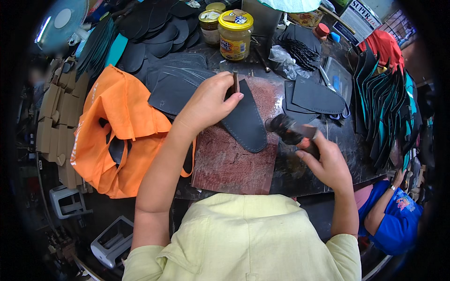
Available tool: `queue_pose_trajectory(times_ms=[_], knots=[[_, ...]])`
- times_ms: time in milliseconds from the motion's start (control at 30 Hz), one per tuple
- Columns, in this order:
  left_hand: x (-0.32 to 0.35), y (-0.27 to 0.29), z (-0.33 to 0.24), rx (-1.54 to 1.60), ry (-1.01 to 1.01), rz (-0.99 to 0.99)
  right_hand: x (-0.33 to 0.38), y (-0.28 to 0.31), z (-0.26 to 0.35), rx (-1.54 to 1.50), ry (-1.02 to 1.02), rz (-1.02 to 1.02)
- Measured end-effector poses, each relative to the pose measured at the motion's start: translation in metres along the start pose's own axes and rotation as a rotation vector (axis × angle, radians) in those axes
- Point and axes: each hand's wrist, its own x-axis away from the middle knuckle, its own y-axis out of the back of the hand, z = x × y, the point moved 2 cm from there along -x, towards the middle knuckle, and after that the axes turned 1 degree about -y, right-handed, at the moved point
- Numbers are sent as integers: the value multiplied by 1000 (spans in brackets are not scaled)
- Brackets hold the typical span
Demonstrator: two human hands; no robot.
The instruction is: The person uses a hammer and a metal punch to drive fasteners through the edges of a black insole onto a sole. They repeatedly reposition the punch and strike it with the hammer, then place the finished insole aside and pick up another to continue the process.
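In my left hand (213,100) a short brownish metal punch (236,82) stands upright, pinched between thumb and fingers over the upper end of a black leather piece (246,122). A row of small holes or stitch marks follows the rounded edge of that piece. It lies on a worn reddish-brown board (229,164). My right hand (330,164) grips a dark hammer (286,130), raised just right of the leather and slightly blurred. Further black pieces with marked edges (314,96) lie to the right, beside scissors (328,79).
An orange cloth bag (122,136) sits left of the board. Behind stand a yellow-lidded jar (236,37) and a smaller jar (209,28). Black cut pieces (159,33) are heaped at the back left; black-and-teal pieces (384,107) stand at right. A person in blue (393,215) is at lower right.
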Motion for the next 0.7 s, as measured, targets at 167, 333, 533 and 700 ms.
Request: queue_pose_trajectory(times_ms=[167,333,533,700], knots=[[1,14,4,-46,56,46,-9,-13,6,107,16,102],[12,-4,-15,-225,-217,-319,-12,-17,3,234,-24,203],[23,-36,-8,18,31,-270,-12,-17,-1,196,-64,157],[22,-42,4,103,55,-270,-17,-17,-8,126,9,58]])
